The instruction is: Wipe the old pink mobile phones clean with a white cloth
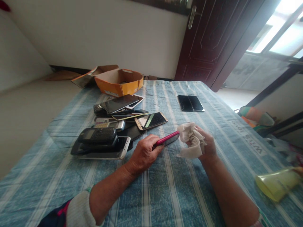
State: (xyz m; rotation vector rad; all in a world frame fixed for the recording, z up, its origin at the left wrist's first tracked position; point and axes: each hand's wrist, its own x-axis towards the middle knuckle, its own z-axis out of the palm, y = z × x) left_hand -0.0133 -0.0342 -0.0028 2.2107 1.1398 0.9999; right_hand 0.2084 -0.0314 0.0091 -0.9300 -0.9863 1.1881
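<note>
**Phones and cloth on striped bedcover: holdings at hand**

- Left hand (pixel 144 153): closed around pink-edged phone (pixel 167 139), gripped at its near end, far end pointing toward right hand; phone held low over blue striped cover (pixel 165 189), edge up
- Right hand (pixel 205 144): clenched on crumpled white cloth (pixel 190 139); cloth bunched over fingers, touching far end of pink-edged phone
- Just beyond and outward of left hand: pile of phones (pixel 111 132), several stacked and overlapping; dark keypad handset (pixel 98 135) on top of white-framed phone (pixel 104 151), nearest to left wrist
- Beyond left hand, at edge of pile: gold-framed phone (pixel 151 120), screen up, tilted
- Beyond right hand, well apart: pair of dark phones (pixel 190 103) lying side by side, touching, screens up
- Far beyond pile: open orange cardboard box (pixel 119 82) with its lid (pixel 87 77) beside it
- Outward of right forearm, near edge of view: yellow-green translucent bottle (pixel 276 184), lying tilted
- Background beyond right hand: dark wooden door (pixel 208 41)
</note>
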